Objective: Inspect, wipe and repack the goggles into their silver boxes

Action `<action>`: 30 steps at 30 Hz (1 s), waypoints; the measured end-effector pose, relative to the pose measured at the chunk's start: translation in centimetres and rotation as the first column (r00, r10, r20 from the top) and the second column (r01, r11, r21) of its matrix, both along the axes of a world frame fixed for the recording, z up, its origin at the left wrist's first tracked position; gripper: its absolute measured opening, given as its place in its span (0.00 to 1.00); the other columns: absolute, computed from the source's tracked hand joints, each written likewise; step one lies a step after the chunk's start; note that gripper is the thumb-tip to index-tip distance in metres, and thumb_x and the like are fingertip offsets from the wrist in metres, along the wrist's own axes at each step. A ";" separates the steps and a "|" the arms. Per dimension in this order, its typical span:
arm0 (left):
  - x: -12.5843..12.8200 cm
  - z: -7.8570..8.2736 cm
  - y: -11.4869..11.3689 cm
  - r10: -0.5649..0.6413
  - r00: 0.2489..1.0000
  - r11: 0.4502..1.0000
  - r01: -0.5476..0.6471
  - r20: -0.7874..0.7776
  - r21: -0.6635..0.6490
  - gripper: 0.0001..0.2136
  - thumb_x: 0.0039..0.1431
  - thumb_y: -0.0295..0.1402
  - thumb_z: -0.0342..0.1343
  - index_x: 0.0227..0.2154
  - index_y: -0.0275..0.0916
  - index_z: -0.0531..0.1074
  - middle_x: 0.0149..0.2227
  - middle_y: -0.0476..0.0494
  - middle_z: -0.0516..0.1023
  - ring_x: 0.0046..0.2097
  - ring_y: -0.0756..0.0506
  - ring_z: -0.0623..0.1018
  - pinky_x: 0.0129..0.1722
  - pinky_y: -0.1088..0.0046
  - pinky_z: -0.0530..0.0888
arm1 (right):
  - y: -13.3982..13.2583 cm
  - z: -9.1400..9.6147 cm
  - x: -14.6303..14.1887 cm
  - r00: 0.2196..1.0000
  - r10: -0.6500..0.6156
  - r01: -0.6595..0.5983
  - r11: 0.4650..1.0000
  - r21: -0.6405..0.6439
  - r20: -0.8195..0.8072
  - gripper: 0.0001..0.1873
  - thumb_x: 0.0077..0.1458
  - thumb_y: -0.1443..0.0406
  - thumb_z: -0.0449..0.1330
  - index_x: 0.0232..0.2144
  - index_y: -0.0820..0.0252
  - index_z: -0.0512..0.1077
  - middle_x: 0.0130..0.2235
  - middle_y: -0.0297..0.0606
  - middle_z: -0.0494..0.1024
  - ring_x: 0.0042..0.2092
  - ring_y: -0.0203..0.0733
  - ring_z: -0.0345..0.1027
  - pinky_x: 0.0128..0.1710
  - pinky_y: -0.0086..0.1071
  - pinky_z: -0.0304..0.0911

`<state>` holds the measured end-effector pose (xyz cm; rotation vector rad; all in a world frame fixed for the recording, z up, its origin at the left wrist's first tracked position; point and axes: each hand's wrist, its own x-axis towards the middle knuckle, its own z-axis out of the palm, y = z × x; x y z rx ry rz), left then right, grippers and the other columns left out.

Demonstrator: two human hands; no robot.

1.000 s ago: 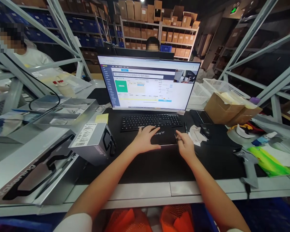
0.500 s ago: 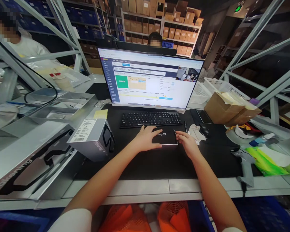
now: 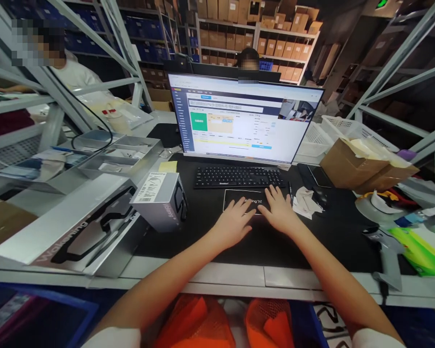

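Observation:
A flat black piece with white edging and white lettering (image 3: pixel 253 194), perhaps a card or thin sleeve, lies on the black desk mat (image 3: pixel 210 246). My left hand (image 3: pixel 235 221) rests on its lower left part, fingers spread and extended. Over its right part lies my right hand (image 3: pixel 278 209), also open, with fingers stretched forward. Neither hand grips anything. Just beyond sits a black keyboard (image 3: pixel 235 177). To the left stands a small grey box with a white label (image 3: pixel 163 203), next to a larger grey box picturing goggles (image 3: pixel 90 222).
A lit monitor (image 3: pixel 239 121) stands behind the keyboard. Crumpled white paper (image 3: pixel 306 203), a barcode scanner (image 3: pixel 386 251) and a cardboard box (image 3: pixel 351 164) are on the right. Grey trays (image 3: pixel 130 150) sit at left. Two people are beyond the desk.
My right hand has left its pinch at the piece's right edge and now lies flat over it. My left hand has shifted to the near left part. The view has turned slightly left.

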<state>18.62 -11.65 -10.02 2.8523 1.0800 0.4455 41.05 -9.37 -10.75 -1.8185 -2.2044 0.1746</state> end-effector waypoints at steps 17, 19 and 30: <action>-13.3 2.9 -1.6 0.554 0.416 0.605 -0.796 0.721 -0.006 0.26 0.51 0.36 0.65 0.52 0.42 0.65 0.68 0.31 0.48 0.70 0.31 0.57 0.63 0.51 0.65 | 2.0 1.5 -1.6 0.930 0.302 -0.291 0.953 -0.084 0.210 0.53 0.49 0.41 0.65 0.70 0.51 0.53 0.63 0.56 0.64 0.64 0.66 0.57 0.62 0.65 0.48; -13.2 3.7 -1.2 0.477 0.382 0.636 -0.772 0.792 -0.011 0.25 0.49 0.35 0.67 0.49 0.42 0.64 0.67 0.32 0.50 0.69 0.33 0.58 0.65 0.55 0.64 | 1.4 1.6 -1.6 0.928 0.298 -0.300 0.954 -0.029 0.223 0.52 0.48 0.43 0.67 0.69 0.52 0.56 0.60 0.57 0.67 0.60 0.64 0.62 0.59 0.57 0.56; -8.0 2.9 5.1 0.727 -0.478 0.669 0.338 0.492 -0.662 0.20 0.50 0.42 0.65 0.42 0.46 0.65 0.40 0.50 0.74 0.36 0.48 0.76 0.33 0.70 0.76 | -6.9 0.7 -1.2 0.985 0.094 0.019 0.779 0.627 -0.147 0.50 0.53 0.46 0.64 0.70 0.52 0.49 0.59 0.54 0.61 0.59 0.64 0.60 0.57 0.59 0.60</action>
